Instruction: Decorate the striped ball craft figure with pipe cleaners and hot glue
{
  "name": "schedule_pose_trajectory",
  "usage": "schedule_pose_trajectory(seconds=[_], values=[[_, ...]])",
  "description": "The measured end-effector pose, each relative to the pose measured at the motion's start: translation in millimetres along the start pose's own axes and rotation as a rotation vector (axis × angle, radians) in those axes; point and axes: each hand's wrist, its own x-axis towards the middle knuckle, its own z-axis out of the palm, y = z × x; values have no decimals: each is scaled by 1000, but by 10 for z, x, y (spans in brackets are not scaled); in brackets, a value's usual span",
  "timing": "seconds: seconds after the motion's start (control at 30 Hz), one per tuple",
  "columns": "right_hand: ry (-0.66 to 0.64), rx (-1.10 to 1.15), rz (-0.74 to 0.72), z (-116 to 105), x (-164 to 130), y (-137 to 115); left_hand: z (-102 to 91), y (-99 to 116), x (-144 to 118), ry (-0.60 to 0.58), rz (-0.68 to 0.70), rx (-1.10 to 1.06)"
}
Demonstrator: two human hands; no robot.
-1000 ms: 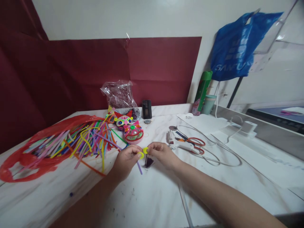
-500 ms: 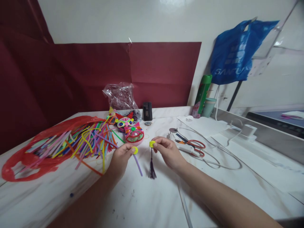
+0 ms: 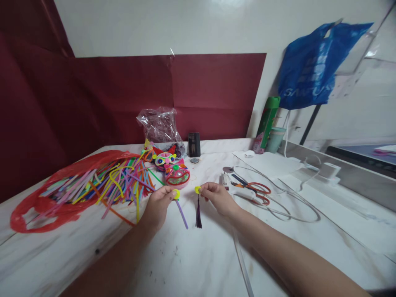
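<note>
The left hand (image 3: pixel 157 202) pinches a yellow coil (image 3: pixel 176 194) with a purple stem; the right hand (image 3: pixel 218 197) pinches another coil (image 3: pixel 197 189) dangling a tassel (image 3: pixel 198 214); keep both pinches firm above the table (image 3: pixel 198 264).

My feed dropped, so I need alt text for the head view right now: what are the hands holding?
The left hand pinches a yellow coil on a purple pipe cleaner, and the right hand pinches a yellow coil with a dark tassel hanging over the white table. A red bag of pipe cleaners lies left; scissors lie right.
</note>
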Motion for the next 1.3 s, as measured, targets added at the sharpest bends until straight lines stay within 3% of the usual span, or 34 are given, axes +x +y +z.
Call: schedule_pose_trajectory(seconds=[0.57, 1.0, 1.17, 1.3], values=[[6, 80, 33, -1, 39, 76, -96, -81, 99, 52, 15, 21], [83, -35, -35, -97, 116, 88, -141, -52, 164, 169, 81, 156], [126, -104, -97, -189, 314, 10, -231, -39, 242, 148, 130, 265], [128, -177, -181, -97, 630, -45, -305, -69, 308, 101, 155, 317]])
